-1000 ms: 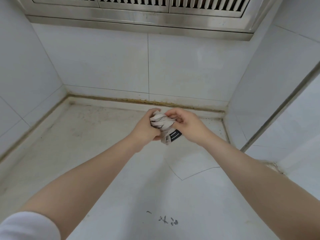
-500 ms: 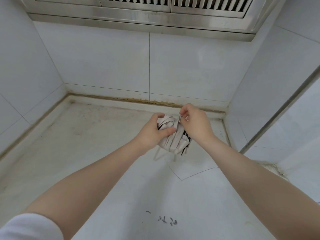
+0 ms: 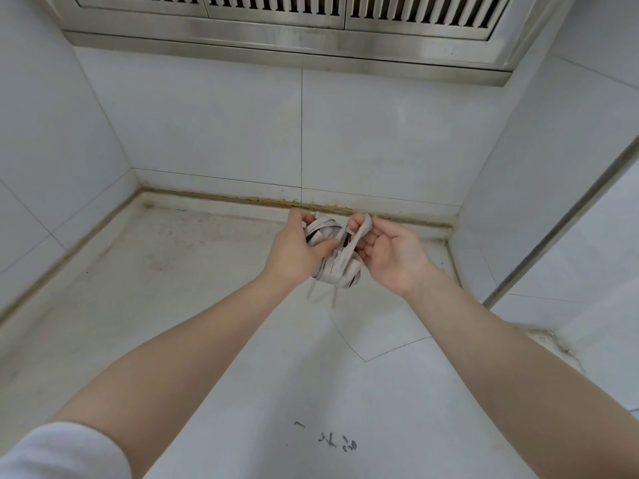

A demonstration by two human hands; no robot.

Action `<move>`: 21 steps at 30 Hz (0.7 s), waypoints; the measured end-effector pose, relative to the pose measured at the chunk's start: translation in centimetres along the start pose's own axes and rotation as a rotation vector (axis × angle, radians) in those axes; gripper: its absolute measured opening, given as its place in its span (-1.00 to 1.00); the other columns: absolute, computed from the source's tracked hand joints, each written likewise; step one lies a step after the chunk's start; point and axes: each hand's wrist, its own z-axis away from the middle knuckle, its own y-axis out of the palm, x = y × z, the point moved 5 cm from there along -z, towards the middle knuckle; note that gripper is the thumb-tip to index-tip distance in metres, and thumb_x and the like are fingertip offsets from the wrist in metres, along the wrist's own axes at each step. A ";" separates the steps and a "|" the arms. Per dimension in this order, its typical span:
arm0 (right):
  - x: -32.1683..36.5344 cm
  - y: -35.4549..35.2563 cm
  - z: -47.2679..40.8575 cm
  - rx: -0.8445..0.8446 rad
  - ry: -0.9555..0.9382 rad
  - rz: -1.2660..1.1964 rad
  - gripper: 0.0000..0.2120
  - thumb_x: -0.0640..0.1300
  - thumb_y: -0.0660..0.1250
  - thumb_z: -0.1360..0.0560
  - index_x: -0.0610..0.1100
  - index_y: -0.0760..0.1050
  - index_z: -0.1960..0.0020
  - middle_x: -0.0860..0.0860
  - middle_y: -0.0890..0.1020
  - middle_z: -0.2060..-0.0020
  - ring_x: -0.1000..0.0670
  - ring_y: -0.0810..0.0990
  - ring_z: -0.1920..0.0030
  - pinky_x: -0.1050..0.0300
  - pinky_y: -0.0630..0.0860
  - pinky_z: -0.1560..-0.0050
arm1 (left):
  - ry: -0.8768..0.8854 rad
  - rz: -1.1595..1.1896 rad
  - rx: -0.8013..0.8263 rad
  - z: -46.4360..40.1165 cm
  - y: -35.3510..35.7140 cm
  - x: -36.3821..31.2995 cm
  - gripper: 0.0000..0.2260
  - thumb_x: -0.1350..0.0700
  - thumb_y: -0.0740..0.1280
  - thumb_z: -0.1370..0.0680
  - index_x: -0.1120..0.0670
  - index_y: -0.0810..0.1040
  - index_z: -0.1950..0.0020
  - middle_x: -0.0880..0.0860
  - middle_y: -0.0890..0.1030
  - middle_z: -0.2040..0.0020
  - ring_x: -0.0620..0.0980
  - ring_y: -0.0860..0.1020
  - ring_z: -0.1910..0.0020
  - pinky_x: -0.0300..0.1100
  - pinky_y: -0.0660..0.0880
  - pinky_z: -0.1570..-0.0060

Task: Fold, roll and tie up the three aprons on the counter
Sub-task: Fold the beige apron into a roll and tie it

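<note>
Since before, right hand (image 3: 390, 254) is opening, fingertips pinching the strap (image 3: 359, 233) taut; left hand (image 3: 294, 250) is clasping the apron bundle (image 3: 340, 267) steady above the counter's (image 3: 173, 305) back edge.

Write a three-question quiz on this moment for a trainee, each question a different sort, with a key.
1. True or false: the apron bundle lies flat on the counter.
2. Which hand pinches the strap at its fingertips? A) left hand B) right hand C) neither
3. Fill in: two loose strap ends hang ____ the bundle.

Key:
1. False. It is held up between the left hand and the right hand, above the counter.
2. B. The left hand grips the bundle's side.
3. Below.
</note>
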 end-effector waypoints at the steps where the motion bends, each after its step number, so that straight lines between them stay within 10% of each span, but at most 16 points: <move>1: -0.1 0.2 0.0 0.028 -0.029 0.029 -0.74 -0.20 0.09 -0.59 -0.15 0.55 0.06 0.04 0.68 0.26 0.07 0.56 0.24 0.19 0.41 0.06 | 0.000 0.004 -0.009 0.0 -0.2 -0.1 -0.63 0.08 0.46 -0.43 0.05 0.29 -0.04 -0.10 0.48 0.24 -0.07 0.48 0.25 -0.38 0.35 0.35; 7: 0.9 1.8 0.2 0.052 -0.293 0.628 -0.70 -0.40 0.20 -0.53 -0.09 0.58 -0.06 -0.05 0.56 0.38 0.08 0.32 0.59 0.26 0.31 0.48 | 0.043 -0.012 0.006 0.4 -0.5 -0.9 -0.62 0.08 0.48 -0.40 0.05 0.30 -0.02 -0.09 0.50 0.26 -0.10 0.47 0.32 -0.38 0.34 0.39; 14: 1.3 3.6 0.4 -0.300 -0.666 1.878 -0.86 -0.20 0.20 -0.51 -0.18 0.53 0.11 -0.08 0.57 0.12 -0.16 0.57 0.13 0.10 0.32 0.31 | 0.047 -0.056 0.040 1.0 0.9 -0.7 -0.66 0.14 0.43 -0.43 0.08 0.29 -0.03 0.00 0.54 0.15 0.06 0.51 0.18 -0.14 0.39 0.24; 21: 1.6 4.1 0.2 -0.329 -0.691 1.849 -0.85 -0.18 0.23 -0.46 -0.13 0.38 0.29 -0.01 0.53 0.31 -0.15 0.53 0.25 0.14 0.27 0.34 | 0.130 -0.239 0.019 0.7 0.9 -0.9 -0.71 0.13 0.37 -0.46 0.12 0.33 -0.08 0.00 0.51 0.21 0.12 0.51 0.24 -0.06 0.40 0.28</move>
